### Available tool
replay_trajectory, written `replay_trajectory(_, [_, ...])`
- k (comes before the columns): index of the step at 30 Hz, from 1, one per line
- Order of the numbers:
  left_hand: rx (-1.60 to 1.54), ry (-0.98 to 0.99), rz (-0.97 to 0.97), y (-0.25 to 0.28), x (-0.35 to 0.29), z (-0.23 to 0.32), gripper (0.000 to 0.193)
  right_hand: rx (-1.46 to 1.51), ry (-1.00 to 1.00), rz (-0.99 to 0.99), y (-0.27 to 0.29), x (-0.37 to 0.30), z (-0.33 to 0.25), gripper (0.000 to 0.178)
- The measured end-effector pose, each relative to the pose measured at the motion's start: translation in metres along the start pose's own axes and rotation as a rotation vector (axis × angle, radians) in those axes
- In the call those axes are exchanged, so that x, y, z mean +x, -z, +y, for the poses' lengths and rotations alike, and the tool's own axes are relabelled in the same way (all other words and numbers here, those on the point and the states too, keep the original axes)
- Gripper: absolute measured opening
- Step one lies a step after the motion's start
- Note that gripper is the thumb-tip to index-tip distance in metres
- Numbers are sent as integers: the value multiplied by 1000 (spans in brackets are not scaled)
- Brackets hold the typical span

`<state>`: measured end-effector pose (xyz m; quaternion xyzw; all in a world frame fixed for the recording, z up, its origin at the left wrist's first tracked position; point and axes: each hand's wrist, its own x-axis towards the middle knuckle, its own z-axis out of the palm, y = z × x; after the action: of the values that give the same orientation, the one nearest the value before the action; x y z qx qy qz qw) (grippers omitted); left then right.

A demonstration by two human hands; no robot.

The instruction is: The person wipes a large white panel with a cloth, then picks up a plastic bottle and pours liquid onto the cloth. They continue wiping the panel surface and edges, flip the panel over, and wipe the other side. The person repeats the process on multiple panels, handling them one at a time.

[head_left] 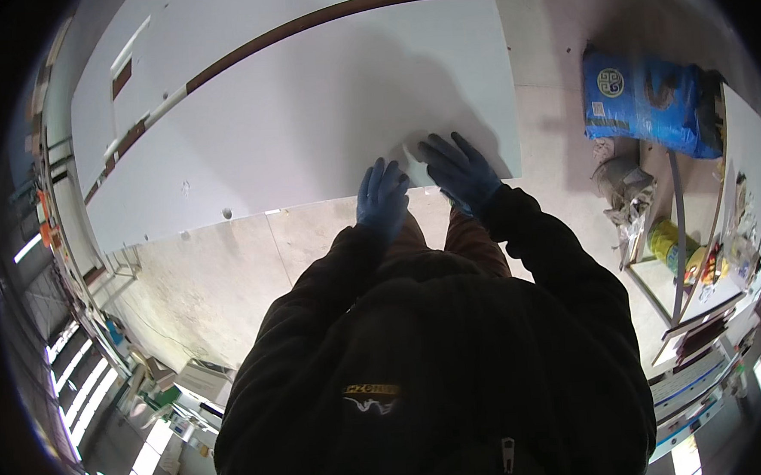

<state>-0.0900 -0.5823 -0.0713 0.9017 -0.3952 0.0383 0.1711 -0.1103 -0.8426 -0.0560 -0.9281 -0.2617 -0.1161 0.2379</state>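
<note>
A long white panel (288,113) lies in front of me. My left hand (383,199), in a blue glove, is at its near edge, fingers stretched forward over the surface. To its right, my right hand (465,174) wears the same kind of glove and reaches over the edge close to the panel's right end, fingers extended and a little apart. Between the fingertips shows a small pale patch (412,146); I cannot tell whether it is a loose piece or light on the surface. Both palms are hidden from view.
Beyond the panel runs a brown strip (326,15), with more white board (214,18) behind it. At right, a blue printed bag (649,103) lies by a stand holding crumpled plastic (628,194) and a yellow-green container (669,244). A pale box (205,380) stands behind me at left.
</note>
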Motion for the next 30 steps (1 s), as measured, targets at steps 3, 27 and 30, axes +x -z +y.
replay_trajectory(3, [11, -4, 123, -16, 6, 4, 16, 64, -84, -185, -9, -3, 4, 37])
replay_trajectory(27, [-788, 1675, 318, -10, -35, 23, 72, -197, 108, -317, -32, -51, 22, 29])
replay_trajectory(30, [-761, 1707, 262, -19, -25, 14, 65, -231, 142, -288, -35, -52, 24, 30])
